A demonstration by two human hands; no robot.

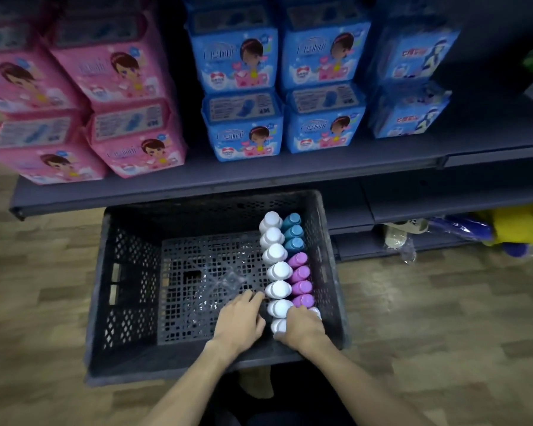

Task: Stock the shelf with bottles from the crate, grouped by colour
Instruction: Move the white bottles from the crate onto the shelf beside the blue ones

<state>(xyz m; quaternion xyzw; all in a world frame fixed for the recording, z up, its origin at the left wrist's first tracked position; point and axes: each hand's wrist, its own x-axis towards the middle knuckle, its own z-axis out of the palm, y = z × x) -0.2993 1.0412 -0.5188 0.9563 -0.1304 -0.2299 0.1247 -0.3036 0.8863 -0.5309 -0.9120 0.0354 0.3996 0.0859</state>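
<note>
Head view shows us both hands down in the black crate [126, 272], near its close edge. Our left hand [240, 321] lies flat with the fingers a little spread, fingertips just beside the row of white bottles [277, 272]. Our right hand [303, 325] curls its fingers over the closest white bottles at the crate's near right corner. All bottles stand along the right wall: white in one long row, teal bottles [293, 232] at the far end, purple bottles [300, 281] nearer us. Above, the dark shelf [259, 176] carries pink packs [130, 87] and blue packs [243, 124].
</note>
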